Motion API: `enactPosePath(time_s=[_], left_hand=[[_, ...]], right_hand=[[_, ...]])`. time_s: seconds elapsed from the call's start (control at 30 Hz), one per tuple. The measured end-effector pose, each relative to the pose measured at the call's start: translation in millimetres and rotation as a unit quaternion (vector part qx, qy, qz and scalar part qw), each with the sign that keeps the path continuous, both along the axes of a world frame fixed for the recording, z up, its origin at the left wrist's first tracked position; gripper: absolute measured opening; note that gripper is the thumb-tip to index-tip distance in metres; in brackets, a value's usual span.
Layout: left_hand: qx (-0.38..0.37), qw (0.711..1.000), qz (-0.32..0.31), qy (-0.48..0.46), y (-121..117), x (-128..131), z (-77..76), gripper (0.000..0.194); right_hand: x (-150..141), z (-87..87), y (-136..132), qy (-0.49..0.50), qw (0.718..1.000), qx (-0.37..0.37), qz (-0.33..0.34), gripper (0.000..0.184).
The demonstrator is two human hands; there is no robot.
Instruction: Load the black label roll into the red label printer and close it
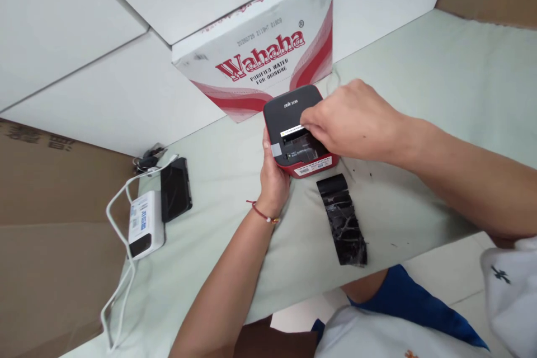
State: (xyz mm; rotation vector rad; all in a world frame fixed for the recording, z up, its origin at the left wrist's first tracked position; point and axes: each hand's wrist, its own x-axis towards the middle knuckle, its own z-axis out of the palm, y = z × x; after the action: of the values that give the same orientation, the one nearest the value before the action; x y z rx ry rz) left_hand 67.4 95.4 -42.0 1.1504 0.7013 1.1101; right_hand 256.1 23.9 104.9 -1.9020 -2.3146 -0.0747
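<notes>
A small printer-like device (289, 113), black on top with a red base, sits near the middle of the table. My left hand (273, 176) grips its left side, the fingers partly hidden behind and beneath it. My right hand (352, 118) is closed above the device's right half, with thumb and forefinger pinched at the right end of a white label strip (290, 131). Whatever lies between those fingertips is hidden. Below the strip there is a dark slot, and a printed white label is on the red front. A crinkled black strip (343, 221), rolled at its far end, lies in front of the device.
A white and red Wahaha water box (268, 47) leans against the white panels behind. On the left lie a black phone (175, 189), a white power bank (146, 222) with a looped white cable (109, 224), and keys (146, 161). Cardboard (59, 224) borders the left side.
</notes>
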Motion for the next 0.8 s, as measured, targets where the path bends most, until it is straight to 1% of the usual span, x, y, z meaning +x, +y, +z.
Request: enactPosePath(time_s=[0.07,0.13,0.17,0.23,0.27,0.33,0.37,0.43,0.5,0.53,0.6,0.67,0.73,0.8], left_hand=[[-0.045,0.999,0.021,-0.011,-16.6,3.2,5.1,0.068],[-0.053,0.998,0.032,-0.018,-31.9,5.4,10.8,0.06],[-0.047,0.998,0.035,-0.021,-37.6,5.8,13.4,0.056],[-0.042,0.998,0.036,-0.012,-43.6,4.2,17.9,0.052],[-0.041,0.998,0.038,-0.004,-43.8,2.0,19.8,0.051],[-0.044,0.998,0.043,0.013,-39.2,-5.2,23.5,0.052],[-0.047,0.998,0.046,0.017,-34.9,-9.5,25.5,0.054],[-0.057,0.998,0.034,0.017,-24.7,-17.6,29.7,0.059],[-0.045,0.999,0.019,0.015,-14.9,-22.2,32.7,0.055],[-0.035,0.999,0.019,0.001,-11.1,-22.6,33.2,0.053],[-0.024,0.999,0.008,-0.028,-6.5,-19.9,31.8,0.055],[-0.018,0.998,-0.002,-0.054,-5.2,-14.7,27.4,0.063],[-0.018,0.998,-0.007,-0.067,-5.1,-10.0,21.7,0.068],[-0.024,0.997,-0.009,-0.067,-4.5,-7.4,16.6,0.074]], right_hand=[[10.1,-13.2,-17.1,0.025,0.999,0.041,-0.006,0.033],[21.3,-29.8,-37.7,0.076,0.988,0.133,0.028,0.033],[26.2,-39.2,-47.7,0.1,0.979,0.171,0.054,0.03],[33.1,-58.4,-64.4,0.133,0.964,0.208,0.097,0.021],[34.5,-67.5,-70.4,0.141,0.96,0.218,0.108,0.018],[33.3,-83.2,-77.7,0.157,0.952,0.237,0.115,0.021],[31.3,-89.6,-79.3,0.167,0.946,0.25,0.118,0.021],[27.0,-100.3,-79.6,0.186,0.937,0.267,0.125,0.016],[24.2,-109.8,-77.3,0.174,0.945,0.246,0.125,0.014],[23.8,-114.5,-75.7,0.158,0.953,0.223,0.128,0.017],[24.8,-122.3,-73.1,0.127,0.969,0.151,0.15,0.027],[27.5,-124.1,-73.0,0.123,0.974,0.071,0.175,0.033],[32.1,-114.5,-76.1,0.152,0.971,0.0,0.185,0.036],[39.3,-91.5,-80.3,0.217,0.957,-0.045,0.189,0.038]])
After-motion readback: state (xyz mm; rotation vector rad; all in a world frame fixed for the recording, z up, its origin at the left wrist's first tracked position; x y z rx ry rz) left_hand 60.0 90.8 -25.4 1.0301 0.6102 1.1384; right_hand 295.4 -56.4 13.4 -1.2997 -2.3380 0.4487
